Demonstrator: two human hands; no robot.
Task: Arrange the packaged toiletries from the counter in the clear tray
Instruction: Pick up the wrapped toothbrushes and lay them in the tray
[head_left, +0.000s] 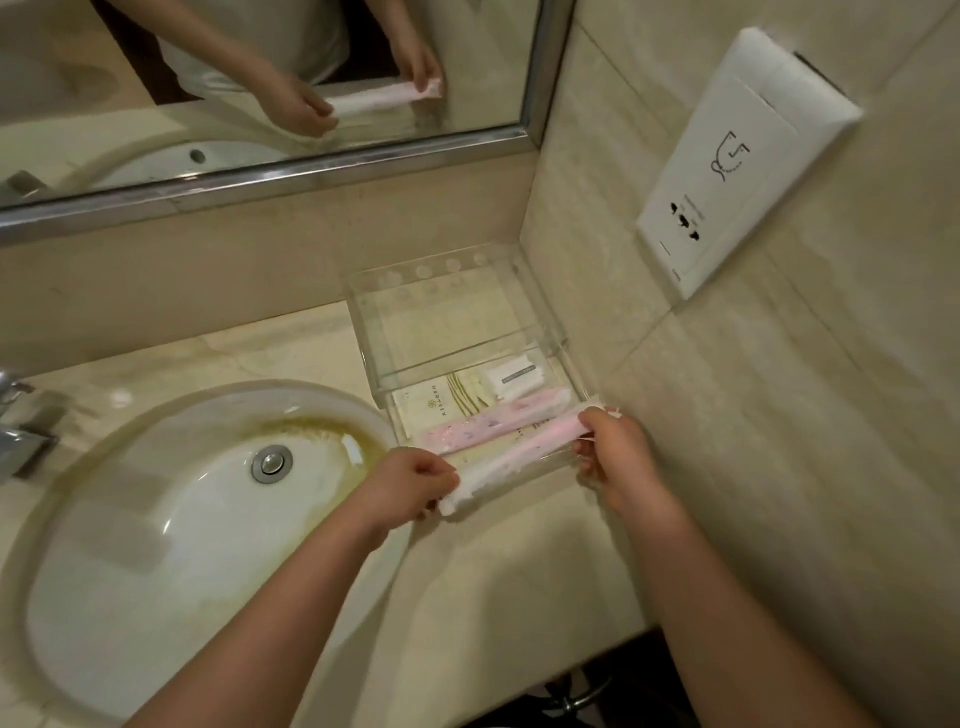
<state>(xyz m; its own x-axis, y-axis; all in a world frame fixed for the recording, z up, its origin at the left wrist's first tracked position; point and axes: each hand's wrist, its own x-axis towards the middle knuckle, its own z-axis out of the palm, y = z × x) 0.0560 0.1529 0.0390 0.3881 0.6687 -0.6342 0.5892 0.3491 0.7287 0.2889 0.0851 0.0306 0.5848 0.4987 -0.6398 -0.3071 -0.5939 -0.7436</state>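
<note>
Both hands' grip: left hand (410, 486), right hand (615, 447) pinch soft pink packet (519, 449) | over glossy clear tray (540, 317)

Shaver pictogram on wall socket plate (748, 161); print on cream sachet (436, 405) and white packet (511, 378) too blurred to read.

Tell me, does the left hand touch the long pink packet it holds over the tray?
Touching. The head view shows the left hand pinching the near end of the pink packet, with its fingers closed around the wrapper.

Clear glossy plastic tray (540, 332); polished stone counter (291, 348).
</note>
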